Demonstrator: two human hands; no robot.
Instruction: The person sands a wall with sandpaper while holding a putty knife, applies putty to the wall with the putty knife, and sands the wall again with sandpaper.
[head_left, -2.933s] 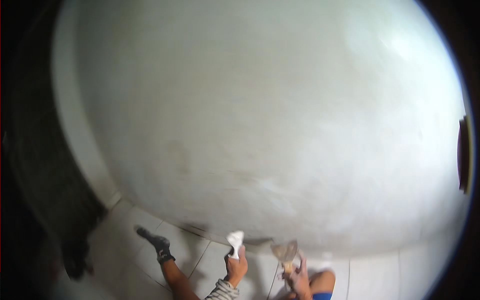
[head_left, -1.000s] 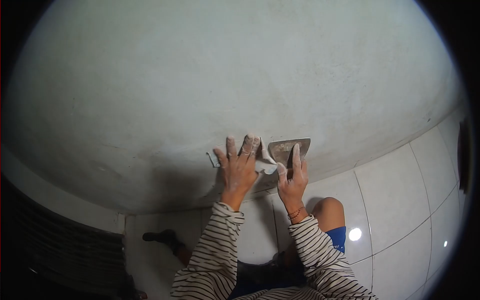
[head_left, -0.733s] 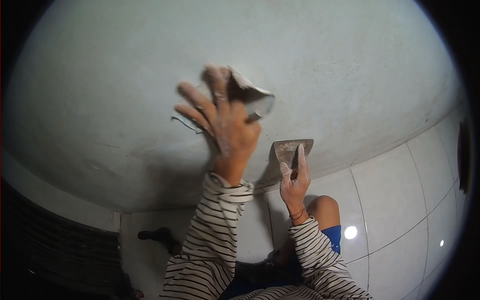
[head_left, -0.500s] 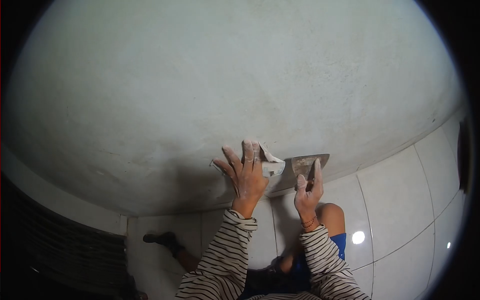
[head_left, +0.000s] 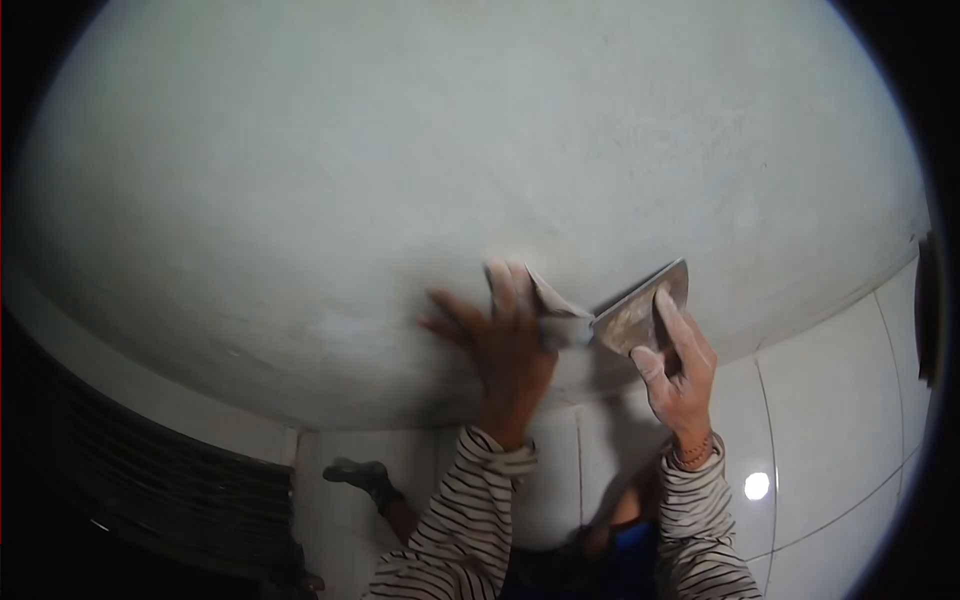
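Note:
My left hand, dusty with white powder, presses a folded sheet of sandpaper against the lower wall. Its fingers are spread and partly blurred, and most of the sheet is hidden beneath them. To the right, my right hand grips a putty knife with a wide, stained metal blade. The thumb and a finger lie along the blade, while the handle is mostly hidden in the palm. The blade is tilted, its lower left corner close to the sandpaper's edge; whether they touch I cannot tell.
White floor tiles meet the foot of the wall. A dark slatted object stands at lower left, and a dark brown piece is at the far right edge. My shod foot rests on the tiles.
My right hand has moved right and up, tilting the putty knife from nearly level to slanted. My left hand has shifted slightly right on the wall with the sandpaper. The view has shifted slightly.

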